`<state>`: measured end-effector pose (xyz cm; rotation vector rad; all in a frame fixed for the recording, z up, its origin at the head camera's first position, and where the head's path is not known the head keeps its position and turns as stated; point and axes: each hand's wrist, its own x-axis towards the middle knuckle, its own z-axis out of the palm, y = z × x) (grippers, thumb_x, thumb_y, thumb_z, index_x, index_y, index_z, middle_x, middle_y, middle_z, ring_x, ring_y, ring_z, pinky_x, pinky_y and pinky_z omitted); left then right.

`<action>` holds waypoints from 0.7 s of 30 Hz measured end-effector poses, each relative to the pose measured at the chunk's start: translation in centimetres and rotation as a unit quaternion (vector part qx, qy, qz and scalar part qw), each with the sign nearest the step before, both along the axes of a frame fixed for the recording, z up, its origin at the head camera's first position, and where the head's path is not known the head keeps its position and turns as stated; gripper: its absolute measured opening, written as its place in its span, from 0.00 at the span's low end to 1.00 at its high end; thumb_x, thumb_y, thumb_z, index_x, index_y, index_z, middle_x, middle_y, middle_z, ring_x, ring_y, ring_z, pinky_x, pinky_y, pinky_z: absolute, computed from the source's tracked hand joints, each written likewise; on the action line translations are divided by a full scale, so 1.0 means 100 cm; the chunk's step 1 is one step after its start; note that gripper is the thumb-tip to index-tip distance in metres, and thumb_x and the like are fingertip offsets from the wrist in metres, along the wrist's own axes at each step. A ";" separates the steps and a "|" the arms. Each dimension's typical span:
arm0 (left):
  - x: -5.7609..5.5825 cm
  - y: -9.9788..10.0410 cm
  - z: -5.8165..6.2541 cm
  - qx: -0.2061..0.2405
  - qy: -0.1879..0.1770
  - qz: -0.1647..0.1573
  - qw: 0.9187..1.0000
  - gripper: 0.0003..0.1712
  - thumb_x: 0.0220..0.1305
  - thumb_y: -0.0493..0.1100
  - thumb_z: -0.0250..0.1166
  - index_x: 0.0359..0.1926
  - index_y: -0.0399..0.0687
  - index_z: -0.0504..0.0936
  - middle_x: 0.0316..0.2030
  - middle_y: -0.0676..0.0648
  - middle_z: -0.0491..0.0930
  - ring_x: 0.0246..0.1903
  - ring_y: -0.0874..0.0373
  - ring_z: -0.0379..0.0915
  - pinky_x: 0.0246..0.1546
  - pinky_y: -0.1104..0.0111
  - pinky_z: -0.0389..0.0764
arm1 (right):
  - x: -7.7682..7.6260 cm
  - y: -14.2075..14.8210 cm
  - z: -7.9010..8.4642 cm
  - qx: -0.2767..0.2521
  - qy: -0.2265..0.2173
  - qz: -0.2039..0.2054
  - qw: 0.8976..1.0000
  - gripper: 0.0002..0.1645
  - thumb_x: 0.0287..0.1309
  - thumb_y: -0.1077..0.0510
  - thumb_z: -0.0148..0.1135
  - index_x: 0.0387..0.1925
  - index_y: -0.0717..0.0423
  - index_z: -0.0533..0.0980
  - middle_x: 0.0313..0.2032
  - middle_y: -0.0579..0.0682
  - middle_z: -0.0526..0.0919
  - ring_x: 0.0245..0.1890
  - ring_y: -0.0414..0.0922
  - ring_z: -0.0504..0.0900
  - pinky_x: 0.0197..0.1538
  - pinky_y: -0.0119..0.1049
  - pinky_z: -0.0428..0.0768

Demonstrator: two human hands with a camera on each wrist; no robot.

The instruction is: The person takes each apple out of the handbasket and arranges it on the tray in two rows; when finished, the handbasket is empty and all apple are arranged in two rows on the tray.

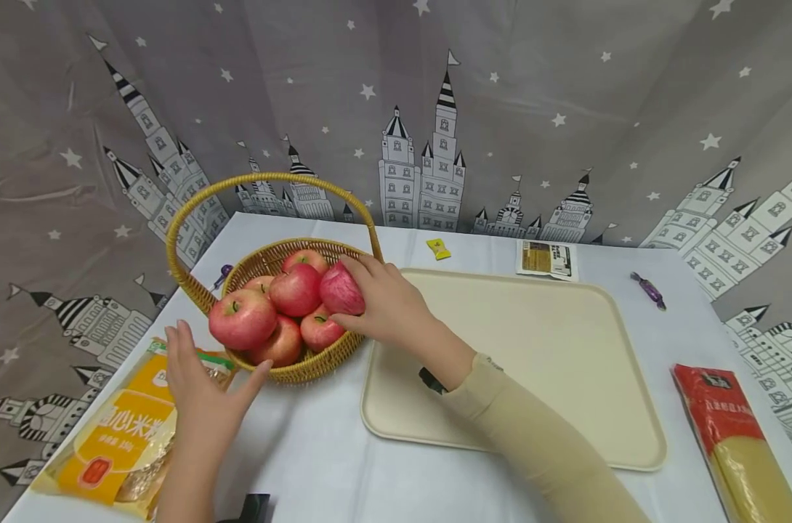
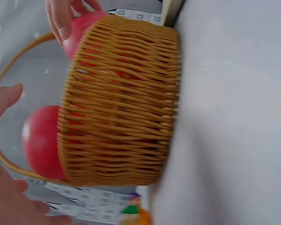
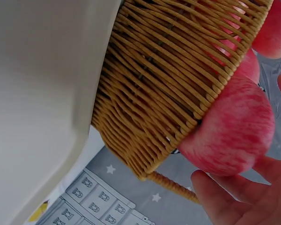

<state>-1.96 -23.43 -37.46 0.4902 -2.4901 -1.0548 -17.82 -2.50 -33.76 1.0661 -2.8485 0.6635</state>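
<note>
A wicker basket (image 1: pixel 324 367) with a tall arched handle stands at the left of the table, filled with several red apples (image 1: pixel 242 319). At its right rim my right hand (image 1: pixel 392 301) grips one deep-pink apple (image 1: pixel 341 290), fingers over the top and thumb low on the near side. The right wrist view shows this apple (image 3: pixel 234 126) jutting past the rim, fingertips against it. My left hand (image 1: pixel 203 388) is spread at the basket's front left, above a yellow bag (image 1: pixel 124 428); no object is in it. The left wrist view shows its fingers apart beside the basket wall (image 2: pixel 117 103).
A beige tray (image 1: pixel 520 349) lies right of the basket. Behind it are a yellow wrapped candy (image 1: pixel 438 249) and a small white packet (image 1: pixel 546 259). Purple-wrapped candies (image 1: pixel 648 290) lie at both sides. A red-and-yellow bag (image 1: pixel 739 443) sits at the right edge.
</note>
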 end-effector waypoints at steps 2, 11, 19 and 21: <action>0.000 -0.007 -0.008 0.094 -0.017 0.011 0.995 0.64 0.56 0.47 0.72 0.76 0.55 0.31 0.75 0.44 0.30 0.73 0.44 0.26 0.69 0.42 0.40 | -0.003 -0.008 0.000 0.004 -0.003 -0.007 1.000 0.49 0.52 0.33 0.64 0.71 0.45 0.59 0.65 0.49 0.66 0.58 0.50 0.69 0.45 0.46 0.82; -0.013 -0.011 -0.029 0.309 -0.017 -0.021 0.951 0.55 0.60 0.35 0.68 0.75 0.53 0.38 0.74 0.47 0.39 0.73 0.48 0.39 0.70 0.59 0.52 | -0.012 -0.010 0.000 -0.016 -0.015 -0.021 1.000 0.43 0.53 0.36 0.65 0.67 0.48 0.65 0.55 0.50 0.72 0.51 0.48 0.73 0.45 0.43 0.81; -0.015 -0.005 -0.030 0.333 -0.024 -0.010 0.943 0.53 0.61 0.34 0.67 0.75 0.56 0.40 0.75 0.49 0.40 0.73 0.52 0.39 0.69 0.63 0.53 | -0.007 0.048 0.019 -0.144 0.009 -0.039 0.989 0.46 0.49 0.42 0.70 0.67 0.53 0.64 0.58 0.50 0.72 0.56 0.46 0.72 0.51 0.43 0.80; -0.015 -0.005 -0.030 0.343 -0.019 -0.006 0.939 0.54 0.60 0.34 0.67 0.75 0.56 0.40 0.75 0.50 0.39 0.73 0.53 0.38 0.69 0.66 0.54 | -0.008 0.073 0.022 -0.162 0.022 -0.055 0.985 0.48 0.48 0.44 0.72 0.68 0.54 0.64 0.59 0.52 0.71 0.56 0.48 0.72 0.52 0.45 0.80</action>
